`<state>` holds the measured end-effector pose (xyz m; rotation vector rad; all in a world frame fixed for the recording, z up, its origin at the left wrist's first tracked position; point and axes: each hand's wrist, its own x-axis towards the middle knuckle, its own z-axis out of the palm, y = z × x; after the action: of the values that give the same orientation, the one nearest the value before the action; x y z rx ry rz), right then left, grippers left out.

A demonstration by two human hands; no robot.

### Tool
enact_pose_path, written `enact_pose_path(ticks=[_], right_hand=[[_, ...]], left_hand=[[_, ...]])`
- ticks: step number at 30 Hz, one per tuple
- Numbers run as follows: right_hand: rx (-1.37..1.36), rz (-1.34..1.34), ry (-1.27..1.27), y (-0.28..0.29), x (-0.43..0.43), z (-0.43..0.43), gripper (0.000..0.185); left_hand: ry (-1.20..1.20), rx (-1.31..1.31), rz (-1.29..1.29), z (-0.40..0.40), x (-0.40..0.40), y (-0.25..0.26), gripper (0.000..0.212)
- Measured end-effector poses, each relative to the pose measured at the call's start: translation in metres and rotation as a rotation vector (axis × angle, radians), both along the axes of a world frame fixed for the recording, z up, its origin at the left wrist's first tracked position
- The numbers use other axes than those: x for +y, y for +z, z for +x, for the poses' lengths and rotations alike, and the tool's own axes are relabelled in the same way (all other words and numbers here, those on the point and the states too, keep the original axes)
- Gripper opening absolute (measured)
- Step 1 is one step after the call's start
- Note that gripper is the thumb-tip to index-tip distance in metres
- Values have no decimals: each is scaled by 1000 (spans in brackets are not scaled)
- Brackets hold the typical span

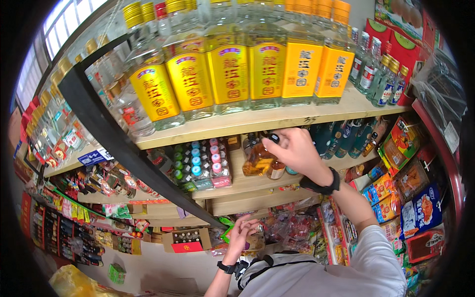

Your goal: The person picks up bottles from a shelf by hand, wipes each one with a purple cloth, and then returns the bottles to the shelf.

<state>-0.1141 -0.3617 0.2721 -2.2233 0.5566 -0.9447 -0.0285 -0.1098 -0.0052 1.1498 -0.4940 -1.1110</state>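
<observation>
My right hand, with a black wristband, reaches onto the middle shelf. Its thumb and fingers close around the black cap of a glass bottle of amber liquid, partly hidden beneath the hand. Just left of it stands a wider, squarish amber liquor bottle, close beside or touching it. Lower down, my left hand hangs in front of the shelving with loosely bent fingers apart and nothing in it. A black watch-like band circles that wrist.
Above my right hand runs the upper shelf edge, bearing yellow-labelled liquor bottles. A black metal upright slants at left. Small bottles with coloured caps and dark teal bottles flank the hand. Snack packets hang at right.
</observation>
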Motion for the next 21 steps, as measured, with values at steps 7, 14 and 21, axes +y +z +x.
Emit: enact_pose_path(ticks=[7, 14, 21], right_hand=[[-123, -436, -49, -50, -17, 97, 34], [89, -450, -74, -73, -47, 142, 29], [208, -515, -88, -109, -78, 177, 29]], left_hand=[[77, 15, 34, 23, 32, -10, 39], [102, 18, 8, 40, 61, -13, 38], [105, 23, 17, 49, 73, -17, 39]])
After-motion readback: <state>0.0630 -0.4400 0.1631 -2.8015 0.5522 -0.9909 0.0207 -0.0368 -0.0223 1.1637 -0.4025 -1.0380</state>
